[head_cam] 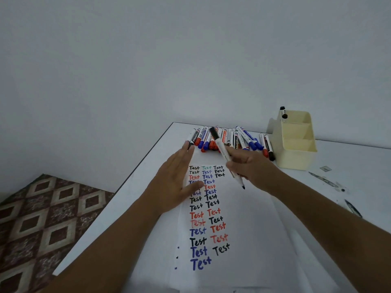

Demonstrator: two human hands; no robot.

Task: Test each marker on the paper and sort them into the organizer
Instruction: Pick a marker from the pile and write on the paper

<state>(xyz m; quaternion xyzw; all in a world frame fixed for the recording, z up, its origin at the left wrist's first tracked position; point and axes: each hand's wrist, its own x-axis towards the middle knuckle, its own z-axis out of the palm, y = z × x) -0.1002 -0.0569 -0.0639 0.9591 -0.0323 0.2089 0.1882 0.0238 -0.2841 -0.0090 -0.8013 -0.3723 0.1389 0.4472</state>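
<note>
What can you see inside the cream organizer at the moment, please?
The organizer holds black-capped markers standing in its farthest compartment; two caps show. The other compartments look empty as far as the view reaches, but the walls hide their floors.

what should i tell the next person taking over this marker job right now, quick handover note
Right hand: grips an uncapped black marker, tip down over the paper, its cap stuck on the back end.
Left hand: open, lying flat on the paper, covering part of the left column.
Paper: three columns of "Test" in black, blue, red and one green; the third column has only three words.
Pile of markers: capped, lying at the table's far edge beyond the paper.
Organizer: cream, far right; only the rear compartment shows markers, the nearer two look empty.
Left: finish this marker, cap it, then sort the pile.
</note>
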